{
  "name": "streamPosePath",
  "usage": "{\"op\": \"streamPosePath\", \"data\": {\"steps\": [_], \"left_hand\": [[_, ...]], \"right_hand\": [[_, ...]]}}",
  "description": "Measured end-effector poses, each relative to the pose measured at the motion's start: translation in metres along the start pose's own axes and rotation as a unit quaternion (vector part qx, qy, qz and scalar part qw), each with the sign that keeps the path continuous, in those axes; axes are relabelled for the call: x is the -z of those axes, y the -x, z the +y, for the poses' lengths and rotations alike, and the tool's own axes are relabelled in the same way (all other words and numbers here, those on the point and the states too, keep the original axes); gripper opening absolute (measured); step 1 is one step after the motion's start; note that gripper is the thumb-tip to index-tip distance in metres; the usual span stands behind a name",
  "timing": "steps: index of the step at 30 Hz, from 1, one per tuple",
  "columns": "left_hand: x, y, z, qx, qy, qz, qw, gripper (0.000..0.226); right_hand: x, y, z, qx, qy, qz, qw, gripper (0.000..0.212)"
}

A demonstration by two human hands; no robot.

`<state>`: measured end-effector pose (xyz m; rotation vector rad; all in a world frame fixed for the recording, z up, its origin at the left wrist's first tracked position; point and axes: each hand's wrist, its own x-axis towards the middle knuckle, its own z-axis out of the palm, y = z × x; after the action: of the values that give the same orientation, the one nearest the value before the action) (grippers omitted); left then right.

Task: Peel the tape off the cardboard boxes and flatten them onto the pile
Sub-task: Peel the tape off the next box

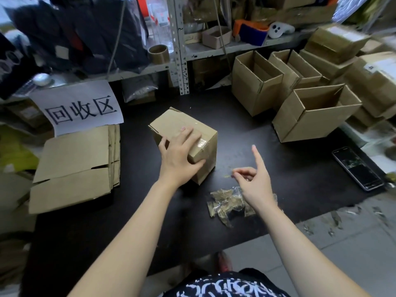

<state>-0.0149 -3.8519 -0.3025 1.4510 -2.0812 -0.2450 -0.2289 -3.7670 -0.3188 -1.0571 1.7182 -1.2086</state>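
**A:** From the head view, where does the box stand?

**B:** Mid-counter, closed, with the left hand clamped over its near top corner, fingers across the top and thumb hooked on the near face. Glossy tape runs along the top seam and down the side.

**A:** And the right hand?

**B:** It hovers just beside the box with the index finger straight and the thumb meeting the curled fingers. I can't tell if a scrap is pinched there. Under it lies the wad of peeled tape, near the counter's front edge.

**A:** So the step is peeling?

**B:** I'd judge so. Hold the box firmly, lift a tape end with a nail, and pull low along the seam so the tape doesn't tear. The pile waits at the left edge.
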Motion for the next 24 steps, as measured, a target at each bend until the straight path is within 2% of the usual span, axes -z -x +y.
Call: {"op": "streamPosePath", "data": {"steps": [2,9,16,20,24], "left_hand": [[0.009,-0.004,-0.008,0.009,0.024,0.005,1.000,0.079],[0.031,-0.019,-0.029,0.004,0.054,-0.035,0.998,0.078],[0.050,-0.028,-0.045,0.035,0.063,-0.034,0.997,0.080],[0.051,-0.031,-0.047,0.043,0.080,-0.038,0.995,0.080],[0.056,-0.035,-0.049,0.059,0.118,-0.027,0.991,0.077]], "right_hand": [[-0.007,-0.002,-0.007,0.005,-0.025,-0.016,1.000,0.081],[-0.035,-0.012,-0.036,0.021,-0.063,-0.040,0.997,0.060],[-0.061,-0.031,-0.043,0.041,-0.033,-0.079,0.995,0.028],[-0.079,-0.041,-0.043,0.066,-0.012,-0.090,0.994,0.023],[-0.097,-0.052,-0.039,0.036,-0.014,-0.070,0.997,0.016]]}}
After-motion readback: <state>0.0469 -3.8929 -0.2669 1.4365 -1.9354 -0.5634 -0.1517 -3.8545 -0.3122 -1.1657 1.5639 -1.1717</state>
